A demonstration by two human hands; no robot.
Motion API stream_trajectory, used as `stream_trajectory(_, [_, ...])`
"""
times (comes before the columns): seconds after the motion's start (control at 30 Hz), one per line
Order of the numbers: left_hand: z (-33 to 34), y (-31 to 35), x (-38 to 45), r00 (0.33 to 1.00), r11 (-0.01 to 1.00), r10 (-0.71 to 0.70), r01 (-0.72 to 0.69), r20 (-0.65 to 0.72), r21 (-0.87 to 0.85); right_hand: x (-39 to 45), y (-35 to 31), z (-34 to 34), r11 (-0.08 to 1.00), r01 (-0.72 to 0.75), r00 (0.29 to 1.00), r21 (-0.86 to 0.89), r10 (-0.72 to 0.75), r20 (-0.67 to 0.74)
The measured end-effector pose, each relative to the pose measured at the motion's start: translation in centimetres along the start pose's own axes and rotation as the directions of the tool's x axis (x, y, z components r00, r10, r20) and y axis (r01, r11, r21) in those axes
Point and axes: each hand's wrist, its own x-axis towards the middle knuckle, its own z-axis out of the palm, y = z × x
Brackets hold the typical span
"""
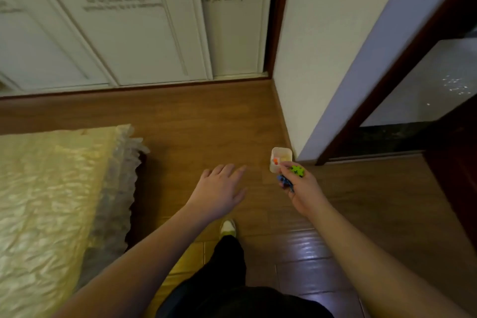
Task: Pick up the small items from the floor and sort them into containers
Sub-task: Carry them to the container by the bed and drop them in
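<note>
Sorting small toys, wooden floor (211,121) by wall corner.
Right hand (300,188) gripping green toy (296,170) and blue toy (284,180) beside white container (275,166); left hand (219,188) spread wide, holding nothing.

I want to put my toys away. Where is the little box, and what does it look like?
Find the white wall corner beside the dark doorway. At its foot, on the wood floor, stands a small pale box with something orange inside. It sits just beyond the right hand, which holds a green toy and a blue toy.

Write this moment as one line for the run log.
left hand: open, empty | right hand: holds green toy, blue toy | white cup: on floor
</note>
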Motion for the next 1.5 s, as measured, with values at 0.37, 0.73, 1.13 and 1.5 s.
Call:
stream_trajectory(0.37, [-4.7, -5.8, 18.1, 0.986, 0.986, 0.167, -0.167, 0.024, 0.000, 13.6, -7.4, 2.4, 0.973, -0.017, 0.983, 0.229, 0.058, -0.175])
stream_trajectory(0.73, [0.0, -6.0, 32.6, 0.979, 0.969, 0.204, -0.203, -0.004, -0.140, 28.9, -8.3, -3.1, 0.976, -0.055, 0.971, 0.209, 0.102, -0.218])
stream_trajectory(1.13, [16.5, -7.5, 47.5, 0.973, 0.972, 0.232, -0.231, 0.008, -0.030, 51.9, 4.4, -11.4, 0.953, -0.236, 0.914, 0.192, 0.284, -0.289])
stream_trajectory(1.5, [29.9, -9.3, 51.2, 0.963, 0.962, 0.265, -0.259, 0.055, -0.088, 65.9, 17.7, -16.3, 0.767, -0.311, 0.751, 0.562, 0.560, -0.350])
